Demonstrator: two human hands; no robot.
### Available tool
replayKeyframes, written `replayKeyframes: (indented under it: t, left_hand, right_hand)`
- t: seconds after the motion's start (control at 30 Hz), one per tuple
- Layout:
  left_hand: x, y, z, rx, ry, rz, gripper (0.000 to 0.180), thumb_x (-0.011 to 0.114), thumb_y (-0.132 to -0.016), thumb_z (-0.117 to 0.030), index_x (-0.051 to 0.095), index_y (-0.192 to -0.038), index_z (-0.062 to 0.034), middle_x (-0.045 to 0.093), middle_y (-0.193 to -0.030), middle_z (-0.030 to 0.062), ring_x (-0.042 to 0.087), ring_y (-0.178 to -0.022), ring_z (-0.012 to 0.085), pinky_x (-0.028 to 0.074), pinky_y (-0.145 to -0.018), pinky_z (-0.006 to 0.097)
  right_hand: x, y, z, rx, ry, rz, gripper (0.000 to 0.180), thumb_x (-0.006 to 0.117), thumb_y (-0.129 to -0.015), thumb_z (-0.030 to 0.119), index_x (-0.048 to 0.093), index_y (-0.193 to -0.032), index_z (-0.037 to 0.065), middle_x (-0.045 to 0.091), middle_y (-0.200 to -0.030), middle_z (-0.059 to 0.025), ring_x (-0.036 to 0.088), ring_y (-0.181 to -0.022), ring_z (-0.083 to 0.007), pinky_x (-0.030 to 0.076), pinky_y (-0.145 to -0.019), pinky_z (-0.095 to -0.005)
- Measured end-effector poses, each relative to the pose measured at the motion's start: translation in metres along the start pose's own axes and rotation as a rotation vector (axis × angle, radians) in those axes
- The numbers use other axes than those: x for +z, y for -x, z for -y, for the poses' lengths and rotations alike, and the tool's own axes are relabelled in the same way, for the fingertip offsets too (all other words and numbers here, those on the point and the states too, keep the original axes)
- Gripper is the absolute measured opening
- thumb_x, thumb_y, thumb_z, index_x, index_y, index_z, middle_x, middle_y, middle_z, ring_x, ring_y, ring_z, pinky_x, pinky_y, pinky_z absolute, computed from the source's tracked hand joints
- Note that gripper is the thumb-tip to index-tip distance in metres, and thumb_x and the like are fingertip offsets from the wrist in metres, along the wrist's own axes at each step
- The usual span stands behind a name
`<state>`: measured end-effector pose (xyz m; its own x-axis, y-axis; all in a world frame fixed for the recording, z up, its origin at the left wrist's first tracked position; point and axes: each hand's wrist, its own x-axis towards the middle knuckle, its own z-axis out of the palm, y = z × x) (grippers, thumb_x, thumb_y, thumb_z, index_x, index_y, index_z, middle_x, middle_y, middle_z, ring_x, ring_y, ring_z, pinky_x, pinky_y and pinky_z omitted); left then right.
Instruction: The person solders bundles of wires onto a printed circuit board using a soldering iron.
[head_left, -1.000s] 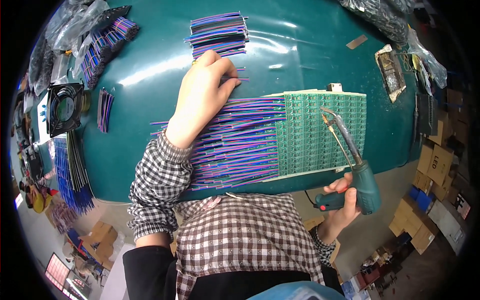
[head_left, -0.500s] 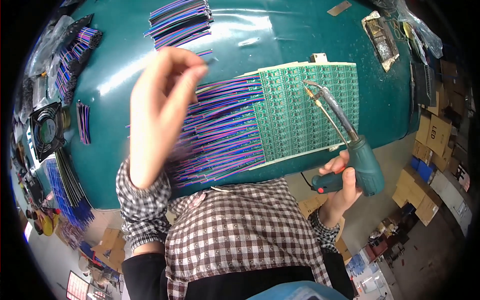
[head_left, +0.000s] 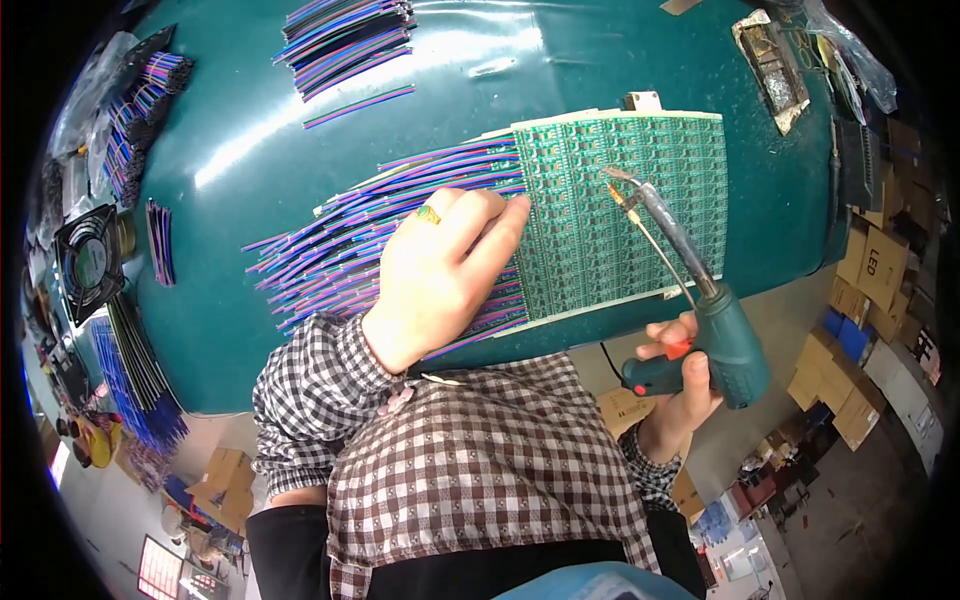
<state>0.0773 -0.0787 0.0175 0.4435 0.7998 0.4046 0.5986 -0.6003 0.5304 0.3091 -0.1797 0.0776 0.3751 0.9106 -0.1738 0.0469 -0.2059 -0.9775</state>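
Note:
My left hand (head_left: 440, 275) is over the rows of blue, pink and black wires (head_left: 330, 245), its thumb and fingertips pinched together where the wires meet the panel of green circuit boards (head_left: 620, 220). Whatever lies between those fingertips is hidden. A ring with a green stone shows on one finger. In my right hand (head_left: 685, 385) is a green soldering gun (head_left: 728, 335) with a red trigger, my fingers closed around its handle. Its bent metal tip hovers above the panel, pointing up and left, and a thin brass-coloured tube runs beside the barrel.
Piles of cut wires (head_left: 345, 40) lie at the far side of the green table (head_left: 225, 210), with a loose wire strip (head_left: 358, 106) below them. A black fan (head_left: 90, 260) stands at the left. A dirty metal tray (head_left: 770, 72) sits far right. Cardboard boxes (head_left: 870, 260) stand beyond the table.
My left hand has come down and right from above the wires to the edge of the circuit boards. The soldering gun stays nearly in place; its red trigger is now visible.

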Motion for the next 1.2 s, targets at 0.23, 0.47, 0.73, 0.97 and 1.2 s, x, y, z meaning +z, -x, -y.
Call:
replayKeyframes:
  t: [0.23, 0.47, 0.73, 0.97, 1.2]
  left_hand:
    - [0.004, -0.001, 0.001, 0.010, -0.051, -0.029, 0.029, 0.063, -0.071, -0.007, 0.065, -0.099, -0.0010, 0.058, -0.089, 0.0060, 0.057, -0.073, 0.0196, 0.048, -0.059, 0.029]
    - [0.003, 0.000, 0.002, 0.010, -0.018, -0.083, 0.025, 0.064, -0.071, -0.006, 0.065, -0.095, -0.0008, 0.060, -0.088, 0.0067, 0.058, -0.073, 0.0205, 0.049, -0.060, 0.030]
    - [0.000, -0.002, 0.000, -0.052, 0.033, -0.066, 0.024, 0.069, -0.066, 0.003, 0.068, -0.090, -0.0014, 0.062, -0.084, 0.0067, 0.060, -0.071, 0.0210, 0.049, -0.060, 0.031]
    - [0.000, -0.003, 0.000, -0.066, 0.047, -0.053, 0.023, 0.069, -0.067, 0.003, 0.068, -0.089, -0.0013, 0.062, -0.084, 0.0069, 0.060, -0.071, 0.0216, 0.049, -0.060, 0.031]
    - [-0.001, -0.003, 0.000, -0.074, 0.047, -0.048, 0.022, 0.069, -0.067, 0.002, 0.067, -0.089, -0.0013, 0.062, -0.084, 0.0067, 0.060, -0.071, 0.0217, 0.049, -0.061, 0.031]
  right_hand:
    - [0.000, 0.006, 0.000, 0.023, -0.015, 0.064, 0.050, 0.064, -0.086, 0.030, 0.054, -0.111, -0.011, 0.060, -0.089, -0.0153, 0.065, -0.079, -0.0273, 0.060, -0.059, -0.0316]
    - [0.005, 0.016, 0.008, 0.115, 0.062, 0.128, 0.050, 0.067, -0.082, 0.027, 0.054, -0.113, -0.010, 0.060, -0.085, -0.0130, 0.064, -0.080, -0.0261, 0.058, -0.067, -0.0365]
    - [0.004, 0.020, 0.005, 0.092, 0.174, 0.197, 0.046, 0.066, -0.084, 0.022, 0.053, -0.113, -0.011, 0.059, -0.081, -0.0116, 0.061, -0.074, -0.0241, 0.054, -0.070, -0.0378]
    - [-0.011, 0.018, -0.010, -0.009, 0.255, 0.288, 0.050, 0.078, -0.072, 0.005, 0.052, -0.113, -0.009, 0.068, -0.086, -0.0143, 0.067, -0.079, -0.0195, 0.055, -0.074, -0.0322]
    - [-0.007, 0.021, -0.011, 0.066, 0.222, 0.225, 0.051, 0.078, -0.072, 0.004, 0.052, -0.114, -0.008, 0.068, -0.086, -0.0148, 0.067, -0.079, -0.0193, 0.055, -0.075, -0.0326]
